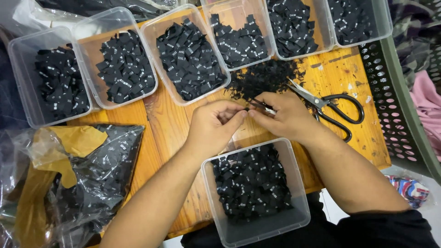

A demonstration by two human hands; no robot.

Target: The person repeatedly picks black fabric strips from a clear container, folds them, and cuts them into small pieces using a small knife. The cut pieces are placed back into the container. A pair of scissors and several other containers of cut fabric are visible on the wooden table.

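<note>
From the head camera, looking straight down, the left hand [213,126] and the right hand [285,115] meet near the middle of the wooden desk [165,124]. Both grips are pinched nearly closed, thumb against forefinger, and they share one small black label [261,106] stretched between them; the fingertips of the two hands almost touch. The label sits just above the desk, at about 12 o'clock from the near tub [257,188].

That near tub is a clear plastic box at 6 o'clock from the hands, partly overhanging the desk's front edge, its floor covered with small black labels bearing white marks.

At 3 o'clock from the right hand, just beside it, lie black-handled scissors [330,108], blades open and pointing toward 10 o'clock. At 12 o'clock from the hands a loose heap of black scraps [262,78] spreads over the wood.

Beyond the heap, from 9 o'clock round to 1 o'clock, runs a row of clear tubs [190,57], each holding a pile of the same black labels; the row bends toward the desk's left edge.

At 8 o'clock a crumpled clear plastic bag [105,174] of more black labels lies beside brown paper [78,140]. At 3 o'clock, off the desk's right edge, stands a perforated green basket [399,105], with pink cloth [427,105] past it.
</note>
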